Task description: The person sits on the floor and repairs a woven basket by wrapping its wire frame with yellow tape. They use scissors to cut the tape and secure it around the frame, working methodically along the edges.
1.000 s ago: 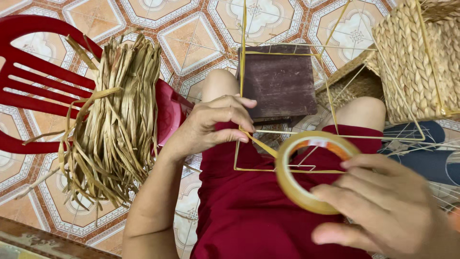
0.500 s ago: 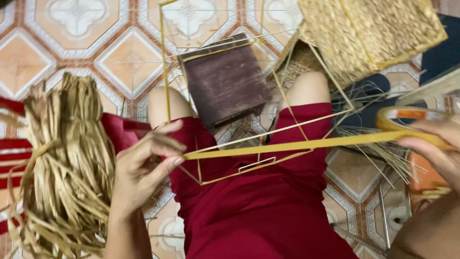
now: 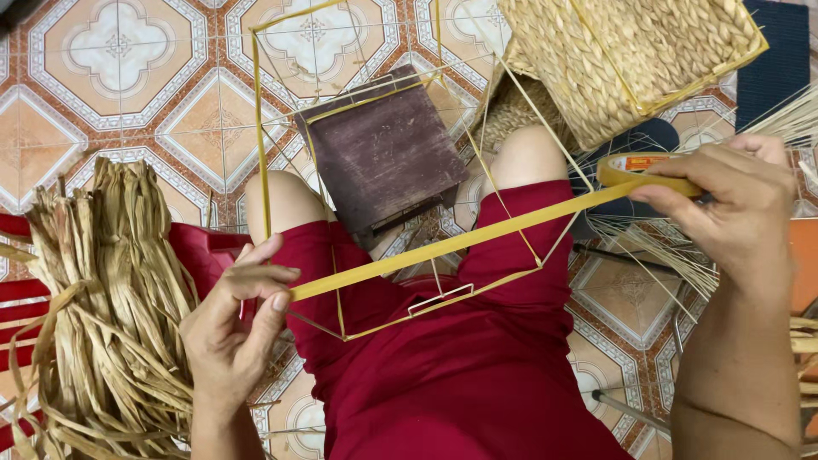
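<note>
I see left hand (image 3: 234,328) at 8 o'clock pinching the free end of the tape strip (image 3: 452,243) | right hand (image 3: 733,200) at 2 o'clock clamped on the tape roll (image 3: 643,170) | strip taut over wire frame (image 3: 260,162) | light, sticky, limp: hold by ends, I judge.

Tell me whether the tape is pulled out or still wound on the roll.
Pulled out. A long yellow tape strip runs taut from the roll in the right hand to the left hand's fingertips, crossing the wire frame.
</note>
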